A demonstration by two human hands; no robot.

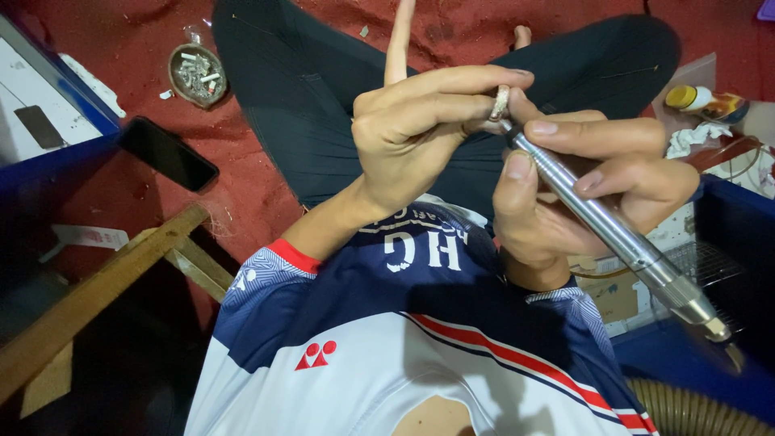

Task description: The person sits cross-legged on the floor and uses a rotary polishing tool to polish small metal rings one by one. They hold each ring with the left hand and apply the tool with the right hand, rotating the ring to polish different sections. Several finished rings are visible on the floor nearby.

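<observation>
My left hand (420, 133) pinches a small pale ring-shaped piece (500, 102) between thumb and fingers, with the index finger pointing straight up. My right hand (589, 182) grips a silver pen-shaped rotary tool (613, 230) like a pencil. The tool's tip touches the pale piece. Both hands hover over my crossed legs in dark trousers (307, 89), above a blue, white and red shirt (404, 323).
A black phone (168, 153) lies on the red carpet at left. A round ashtray (197, 74) with several butts sits beyond it. A wooden frame (97, 295) stands at lower left. A yellow-capped bottle (702, 101) and crumpled tissue (686, 139) lie at right.
</observation>
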